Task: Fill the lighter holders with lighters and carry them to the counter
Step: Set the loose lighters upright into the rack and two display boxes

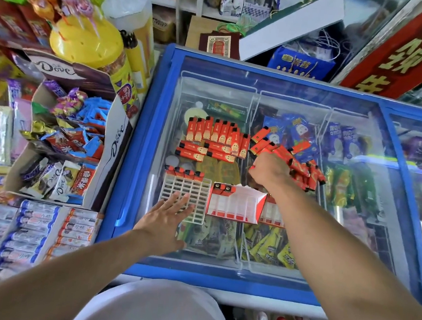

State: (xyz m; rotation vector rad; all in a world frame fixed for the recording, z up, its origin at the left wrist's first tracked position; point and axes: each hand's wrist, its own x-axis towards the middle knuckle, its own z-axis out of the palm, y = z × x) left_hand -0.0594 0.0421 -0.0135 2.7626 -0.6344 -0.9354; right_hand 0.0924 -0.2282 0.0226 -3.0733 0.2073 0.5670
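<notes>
A white grid lighter holder lies on the freezer's glass lid, with several red lighters standing in its far row. My left hand rests flat on its near corner, fingers straight. To its right lies a red and white holder with two lighters in it; a second one is partly hidden by my right forearm. Loose red lighters lie in a group at the middle and a pile at the right. My right hand grips lighters at that pile.
The freezer has a blue frame and holds ice creams under the glass. A Dove box of sweets and a yellow lollipop stand sit at the left. Packets line the near left. A red sign leans at the back right.
</notes>
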